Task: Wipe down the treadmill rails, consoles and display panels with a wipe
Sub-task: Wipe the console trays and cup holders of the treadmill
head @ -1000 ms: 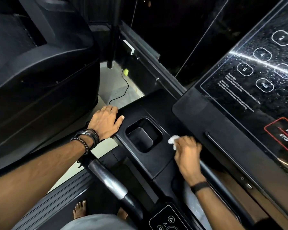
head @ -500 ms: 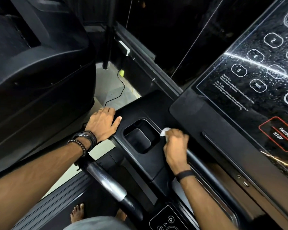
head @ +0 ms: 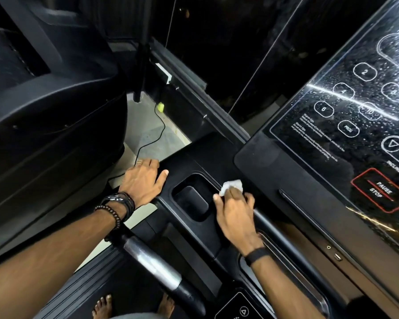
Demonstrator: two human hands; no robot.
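Just beside the wipe (head: 232,185), a recessed cup holder (head: 190,201) interrupts the console (head: 217,155).

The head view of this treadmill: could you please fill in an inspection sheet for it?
Surface: black console, with a recessed cup holder; display panel speckled with droplets.
Job's things: white wipe pressed on the console beside the cup holder; metal handrail below.
Clutter: nothing seen.
Grippers: right hand grips the wipe; left hand rests flat on the console's left edge.
Cables: thin black cable on the floor, running from a yellow-green plug.
Surroundings: neighbouring black machine on the left; bare feet at the bottom.
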